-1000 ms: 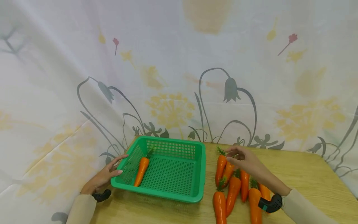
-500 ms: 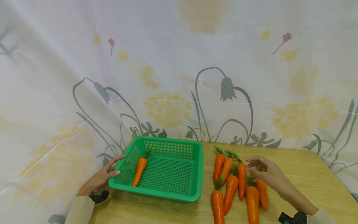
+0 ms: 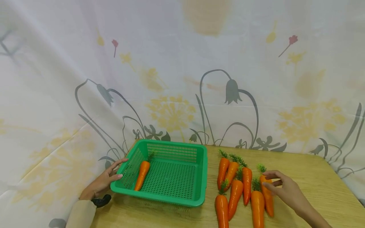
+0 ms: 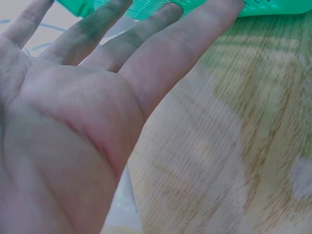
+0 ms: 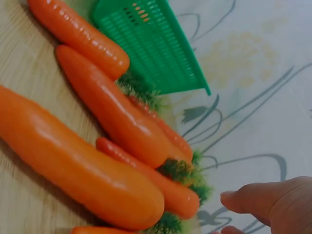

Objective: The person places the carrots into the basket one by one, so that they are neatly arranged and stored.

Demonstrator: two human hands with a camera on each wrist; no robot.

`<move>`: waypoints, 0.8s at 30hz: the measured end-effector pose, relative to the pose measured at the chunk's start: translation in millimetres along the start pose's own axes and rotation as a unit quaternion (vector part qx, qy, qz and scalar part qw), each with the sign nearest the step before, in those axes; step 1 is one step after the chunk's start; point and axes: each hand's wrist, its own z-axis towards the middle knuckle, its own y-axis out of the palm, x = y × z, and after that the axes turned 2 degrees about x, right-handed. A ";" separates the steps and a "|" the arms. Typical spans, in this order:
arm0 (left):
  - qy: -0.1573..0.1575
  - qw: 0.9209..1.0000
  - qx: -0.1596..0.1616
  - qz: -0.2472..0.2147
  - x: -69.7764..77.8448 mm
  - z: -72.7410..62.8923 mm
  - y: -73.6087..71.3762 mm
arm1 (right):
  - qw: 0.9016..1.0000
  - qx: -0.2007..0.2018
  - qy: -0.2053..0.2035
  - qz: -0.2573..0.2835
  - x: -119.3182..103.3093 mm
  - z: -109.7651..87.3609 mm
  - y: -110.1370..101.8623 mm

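A green mesh basket [image 3: 159, 198] stands on the table with one carrot [image 3: 142, 176] lying inside along its left wall. My left hand [image 3: 104, 180] rests against the basket's left side, thumb and fingertips at the rim; in the left wrist view its fingers [image 4: 170, 48] are extended. Over the rightmost carrot [image 3: 268, 199] on the table hovers my right hand [image 3: 288, 191], fingers near the carrot's leafy end; contact cannot be told. In the right wrist view the thumb [image 5: 253, 197] points out straight, and that carrot [image 5: 97, 230] barely shows at the bottom edge.
Several more carrots lie between basket and right hand, among them a front carrot [image 3: 222, 210], a middle carrot [image 3: 236, 196] and a thick carrot [image 3: 258, 207]. A flower-patterned curtain [image 3: 176, 79] hangs behind the wooden table [image 3: 310, 177].
My right hand has moved right and toward me, from above the back carrots to the rightmost one. The left hand stays at the basket. The view has shifted slightly.
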 end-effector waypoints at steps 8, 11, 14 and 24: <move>0.012 1.000 -0.007 -0.009 -1.9 2.3 -3.2 | 1.000 0.018 0.011 -0.019 17.1 7.5 -1.6; 0.009 1.000 -0.005 -0.012 -2.6 2.3 -3.4 | 1.000 0.012 0.013 -0.025 25.0 13.9 -1.7; 0.007 1.000 -0.005 -0.020 -3.0 2.1 -3.0 | 0.999 -0.002 0.009 -0.034 31.9 20.2 -1.5; -0.017 0.999 0.002 -0.043 -3.3 0.5 -0.2 | 0.996 -0.023 0.014 -0.088 44.4 33.7 2.9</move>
